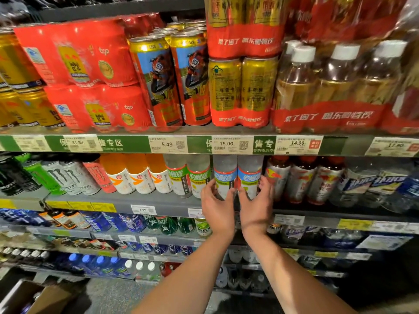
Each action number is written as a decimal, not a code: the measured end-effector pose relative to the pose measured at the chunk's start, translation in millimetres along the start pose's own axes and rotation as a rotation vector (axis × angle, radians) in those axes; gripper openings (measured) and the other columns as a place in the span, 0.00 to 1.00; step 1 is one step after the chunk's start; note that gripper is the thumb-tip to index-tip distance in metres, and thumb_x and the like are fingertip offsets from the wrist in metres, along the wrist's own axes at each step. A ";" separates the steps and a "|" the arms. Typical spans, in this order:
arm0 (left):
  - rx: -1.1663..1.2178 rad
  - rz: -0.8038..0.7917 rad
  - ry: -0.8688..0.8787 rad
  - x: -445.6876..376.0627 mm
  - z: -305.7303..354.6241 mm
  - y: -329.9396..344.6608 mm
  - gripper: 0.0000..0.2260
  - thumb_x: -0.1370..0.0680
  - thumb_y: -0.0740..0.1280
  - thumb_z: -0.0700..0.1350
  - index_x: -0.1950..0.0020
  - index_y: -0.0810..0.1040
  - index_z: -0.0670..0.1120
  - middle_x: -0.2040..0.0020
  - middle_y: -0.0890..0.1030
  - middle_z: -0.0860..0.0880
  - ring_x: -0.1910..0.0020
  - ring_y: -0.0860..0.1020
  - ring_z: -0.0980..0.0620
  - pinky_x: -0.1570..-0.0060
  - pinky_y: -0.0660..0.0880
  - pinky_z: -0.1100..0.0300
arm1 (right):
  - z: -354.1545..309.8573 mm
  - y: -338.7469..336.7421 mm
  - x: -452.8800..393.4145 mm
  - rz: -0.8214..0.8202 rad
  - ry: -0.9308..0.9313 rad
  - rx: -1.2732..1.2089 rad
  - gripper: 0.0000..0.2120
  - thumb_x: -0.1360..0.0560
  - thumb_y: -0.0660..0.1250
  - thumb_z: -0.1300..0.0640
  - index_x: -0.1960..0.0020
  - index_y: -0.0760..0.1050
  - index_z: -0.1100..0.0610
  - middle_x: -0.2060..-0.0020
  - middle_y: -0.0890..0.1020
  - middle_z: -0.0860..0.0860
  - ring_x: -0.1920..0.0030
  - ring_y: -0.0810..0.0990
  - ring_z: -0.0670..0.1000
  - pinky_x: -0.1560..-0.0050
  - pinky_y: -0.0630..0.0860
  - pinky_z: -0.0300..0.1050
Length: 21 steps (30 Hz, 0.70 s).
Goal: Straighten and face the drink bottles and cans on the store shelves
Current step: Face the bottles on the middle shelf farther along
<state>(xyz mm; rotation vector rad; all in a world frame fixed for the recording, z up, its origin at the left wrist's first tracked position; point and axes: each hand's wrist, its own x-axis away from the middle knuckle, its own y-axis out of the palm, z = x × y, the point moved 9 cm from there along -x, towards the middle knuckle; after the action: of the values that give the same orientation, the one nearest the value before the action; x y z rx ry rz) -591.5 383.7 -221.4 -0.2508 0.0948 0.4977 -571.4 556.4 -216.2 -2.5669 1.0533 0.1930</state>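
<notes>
Bottles with blue-banded labels (235, 175), two of them side by side, stood upright at the front of the second shelf (145, 203), and we had one in each of our hands. Our left hand (216, 208) curled its fingers round the lower part of the left bottle; our right hand (257, 206) did the same on the right bottle, thumb towards the gap between the two. Just left of our hands we saw green-banded bottles (188, 176), then orange-capped bottles (138, 175) and tilted energy drink cans (70, 177). Just right of our hands stood dark bottles with red caps (303, 180). Above our hands ran a strip of price tags (226, 145), with gold cans (242, 87) on the shelf over it.
</notes>
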 end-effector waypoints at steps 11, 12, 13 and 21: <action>-0.014 0.008 -0.001 -3.8 2.1 -6.6 0.22 0.28 0.78 0.45 0.37 0.77 0.48 0.47 0.79 0.54 0.48 0.77 0.56 0.49 0.68 0.77 | 5.1 8.1 -4.1 -0.103 -0.008 0.020 0.27 0.28 0.76 0.59 0.32 0.70 0.57 0.38 0.78 0.56 0.37 0.76 0.56 0.37 0.73 0.49; -0.008 0.001 -0.001 -3.3 2.9 -7.2 0.21 0.28 0.78 0.44 0.37 0.77 0.48 0.47 0.79 0.53 0.48 0.78 0.56 0.47 0.71 0.72 | 6.5 7.7 -3.3 -0.102 -0.005 0.012 0.27 0.28 0.76 0.59 0.32 0.70 0.58 0.38 0.78 0.56 0.38 0.76 0.56 0.38 0.73 0.49; 0.000 -0.005 0.001 -2.2 3.9 -8.3 0.20 0.28 0.78 0.44 0.38 0.77 0.48 0.47 0.80 0.52 0.48 0.78 0.55 0.47 0.74 0.67 | 7.8 6.7 -1.9 -0.100 0.003 0.005 0.27 0.28 0.75 0.60 0.32 0.70 0.59 0.38 0.78 0.56 0.38 0.76 0.56 0.37 0.73 0.49; 0.155 -0.164 0.090 9.2 11.0 -5.7 0.15 0.27 0.77 0.43 0.49 0.76 0.57 0.55 0.79 0.51 0.56 0.78 0.55 0.53 0.76 0.64 | 6.4 -29.2 16.1 -0.065 -0.038 -0.009 0.23 0.23 0.68 0.53 0.31 0.68 0.52 0.35 0.75 0.53 0.35 0.75 0.55 0.35 0.74 0.55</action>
<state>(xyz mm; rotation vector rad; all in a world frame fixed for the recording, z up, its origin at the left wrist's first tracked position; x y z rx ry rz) -580.5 386.0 -211.0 -0.1273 0.1979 0.3137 -539.4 567.6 -218.3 -2.5907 0.9561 0.2293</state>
